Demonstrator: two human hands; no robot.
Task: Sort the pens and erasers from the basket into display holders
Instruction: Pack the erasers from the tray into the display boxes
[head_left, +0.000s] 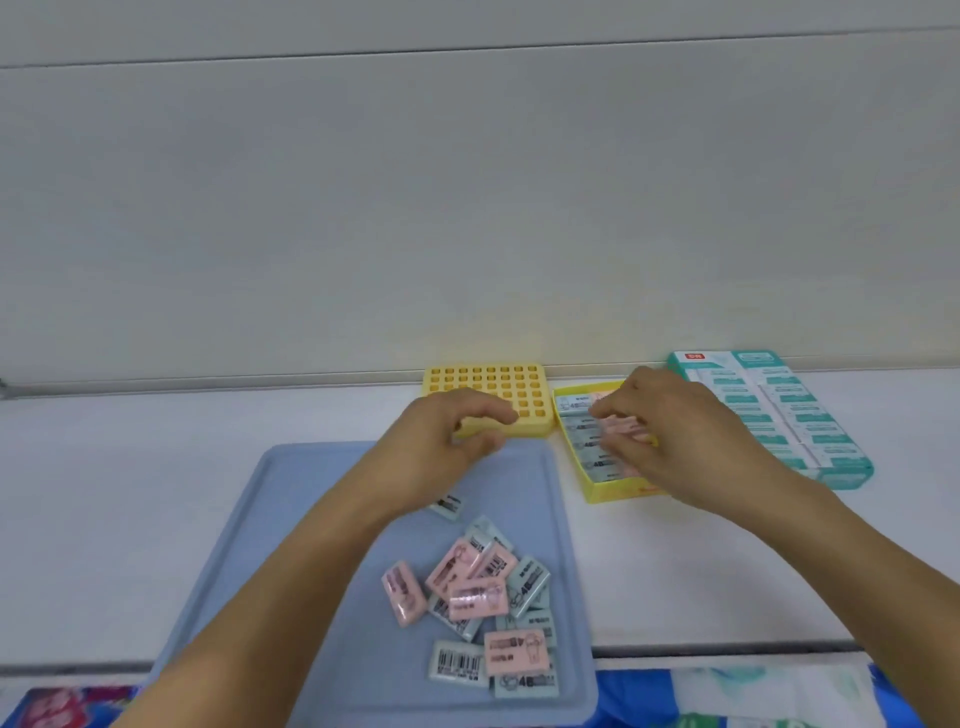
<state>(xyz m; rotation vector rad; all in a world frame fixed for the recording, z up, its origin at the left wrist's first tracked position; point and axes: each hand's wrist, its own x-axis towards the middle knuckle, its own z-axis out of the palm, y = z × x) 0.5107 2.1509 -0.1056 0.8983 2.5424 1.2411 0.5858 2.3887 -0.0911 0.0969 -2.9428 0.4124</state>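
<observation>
Head view: a blue tray (311, 519) lies on the white counter (156, 467) and serves as the landmark here. In its near right part sits a loose heap of pink and pale blue wrapped erasers (483, 597), some overlapping, one pink eraser (403, 592) just left of the heap. Just beyond the tray's far edge stands a yellow pen holder (493, 389) with a grid of square holes. Right of that, beyond the tray's far right corner, is a yellow eraser box (587, 462) already holding rows of pale blue erasers and some pink ones. Further right of the tray lies a teal and white carton (779, 415).

The left hand (441, 441) hovers over the tray's far edge, fingers loosely curled, thumb and fingertips narrowly apart, holding nothing visible. The right hand (670, 431) reaches over the eraser box, fingers bent down among the pink erasers there; blur hides whether it pinches one.
</observation>
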